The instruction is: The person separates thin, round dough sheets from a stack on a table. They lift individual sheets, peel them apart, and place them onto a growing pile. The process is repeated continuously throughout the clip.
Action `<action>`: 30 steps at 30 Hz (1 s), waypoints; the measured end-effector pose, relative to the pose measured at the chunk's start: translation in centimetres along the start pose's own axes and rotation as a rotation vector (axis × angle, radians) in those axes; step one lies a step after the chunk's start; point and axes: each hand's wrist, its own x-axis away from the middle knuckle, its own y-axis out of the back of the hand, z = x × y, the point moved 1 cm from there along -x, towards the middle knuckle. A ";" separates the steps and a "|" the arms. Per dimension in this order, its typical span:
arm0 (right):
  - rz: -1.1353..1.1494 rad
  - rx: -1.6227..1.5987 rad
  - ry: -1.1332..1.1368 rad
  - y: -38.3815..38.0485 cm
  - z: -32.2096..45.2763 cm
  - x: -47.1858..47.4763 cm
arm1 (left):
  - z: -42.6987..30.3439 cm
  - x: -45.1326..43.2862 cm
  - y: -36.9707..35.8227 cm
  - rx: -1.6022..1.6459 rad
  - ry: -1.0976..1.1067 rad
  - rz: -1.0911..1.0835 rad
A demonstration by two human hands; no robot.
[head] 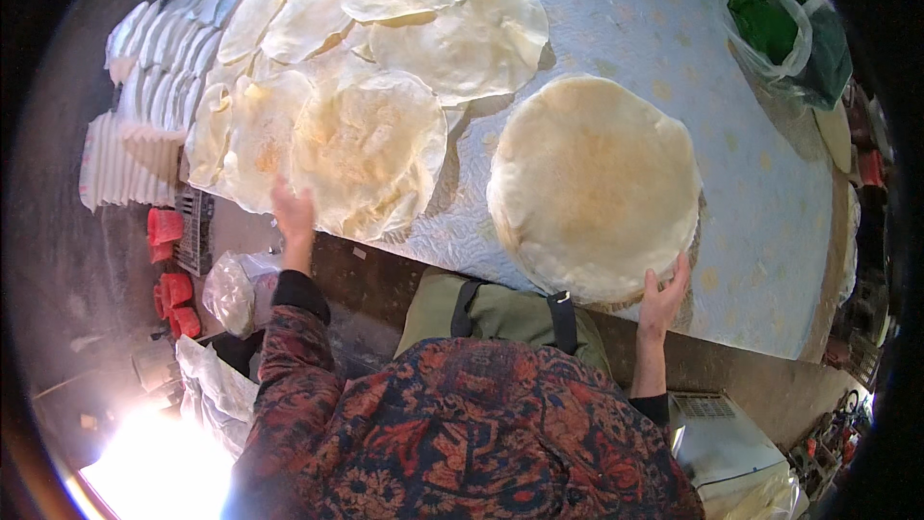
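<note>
A thick round stack of thin flatbreads [595, 188] lies on a quilted, pale blue cloth [751, 231] in front of me. My right hand [664, 296] rests at the stack's near right edge, thumb and fingers apart. To the left, more flatbreads [368, 137] overlap in a loose layer, some browned and with folded edges. My left hand [292, 209], blurred, is at the near edge of these breads, its fingers partly spread; whether it touches them I cannot tell. Farther back, paler flatbreads [462, 43] overlap one another.
Rows of packed white bundles [130, 159] stand at the left beside a dark crate [193, 231]. Red plastic tubs [173, 296] and a clear plastic bag [231, 292] sit below. Green material in a plastic bag [776, 22] is at the far right. A green cushion [433, 307] lies against the table edge.
</note>
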 end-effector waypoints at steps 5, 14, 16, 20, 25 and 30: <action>-0.045 -0.104 -0.077 0.7 0.0 -0.9 | -14.1 8.7 -1.7 0.020 -0.499 0.506; -0.025 0.116 -0.045 1.9 -1.6 -5.2 | -16.0 9.0 -4.6 -0.117 -0.672 0.608; -0.024 0.220 -0.006 2.3 -1.0 -5.1 | -21.2 9.2 -3.9 0.085 -0.774 0.511; -0.183 0.303 0.225 1.7 2.1 -4.1 | -33.9 14.3 -5.1 0.667 -0.737 0.843; -0.070 -0.047 0.137 0.5 4.2 -3.6 | -44.8 20.9 -9.6 0.958 -0.153 1.481; 0.056 -0.389 -0.103 -0.5 1.8 -4.1 | -46.0 20.7 -14.3 0.901 -0.050 1.323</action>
